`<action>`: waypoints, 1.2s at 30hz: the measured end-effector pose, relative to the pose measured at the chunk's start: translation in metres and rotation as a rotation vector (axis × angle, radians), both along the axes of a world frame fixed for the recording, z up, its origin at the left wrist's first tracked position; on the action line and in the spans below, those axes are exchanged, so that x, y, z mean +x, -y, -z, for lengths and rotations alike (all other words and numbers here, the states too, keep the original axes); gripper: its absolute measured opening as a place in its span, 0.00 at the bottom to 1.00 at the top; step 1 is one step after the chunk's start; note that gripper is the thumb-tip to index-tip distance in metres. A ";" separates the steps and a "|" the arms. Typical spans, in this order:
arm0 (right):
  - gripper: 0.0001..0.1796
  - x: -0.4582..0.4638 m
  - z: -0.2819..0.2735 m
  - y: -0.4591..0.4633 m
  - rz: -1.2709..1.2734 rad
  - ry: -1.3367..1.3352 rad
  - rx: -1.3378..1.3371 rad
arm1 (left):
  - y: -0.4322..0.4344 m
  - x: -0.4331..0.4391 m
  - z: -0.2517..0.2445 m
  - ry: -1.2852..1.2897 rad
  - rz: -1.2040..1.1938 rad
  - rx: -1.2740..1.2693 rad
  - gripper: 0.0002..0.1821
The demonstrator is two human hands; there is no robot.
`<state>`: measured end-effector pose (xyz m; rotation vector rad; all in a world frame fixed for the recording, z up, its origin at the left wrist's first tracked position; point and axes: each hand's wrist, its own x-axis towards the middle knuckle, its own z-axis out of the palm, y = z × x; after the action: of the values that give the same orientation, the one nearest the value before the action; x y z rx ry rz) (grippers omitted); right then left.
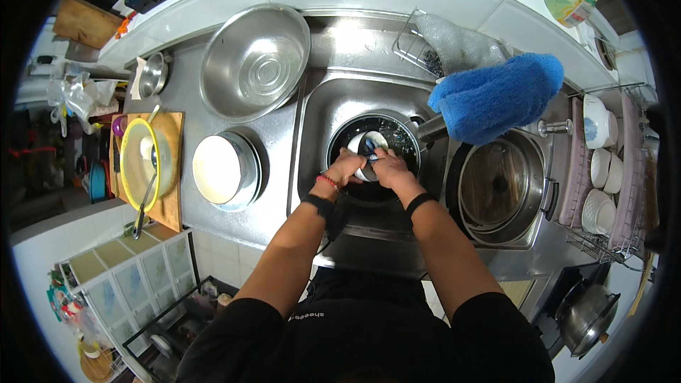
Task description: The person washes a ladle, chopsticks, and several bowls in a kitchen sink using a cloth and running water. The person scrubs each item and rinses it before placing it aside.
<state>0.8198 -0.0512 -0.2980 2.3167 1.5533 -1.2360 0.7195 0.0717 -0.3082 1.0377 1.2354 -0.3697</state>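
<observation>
Both hands are inside a dark round pot (346, 121) that holds water and stands in the steel sink (324, 97). My left hand (347, 164) grips a small white bowl (379, 137) by its side, tilted with its mouth toward my right. In my right hand (392, 169) is a small blue object, probably a brush (371, 144), reaching into the bowl. My fingers hide part of both the bowl and the blue object. A faucet covered by a blue towel (497, 97) reaches over the pot's right side.
Stacked bowls (217, 169) and a large steel basin (255, 64) stand on the left counter. A yellow-rimmed strainer (139, 165) rests on a wooden board (173, 170). The right basin holds a lidded pot (500, 186). Farther right is a dish rack (572, 170) with bowls.
</observation>
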 end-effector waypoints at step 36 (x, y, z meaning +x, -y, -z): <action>0.08 -0.045 -0.176 -0.032 0.214 0.742 0.297 | 0.009 -0.076 -0.160 0.704 -0.272 -0.388 0.33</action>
<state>0.7751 -0.0188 -0.1220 2.7031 1.2878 -0.0855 0.6438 0.0629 -0.1480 0.5709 0.6170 -0.0131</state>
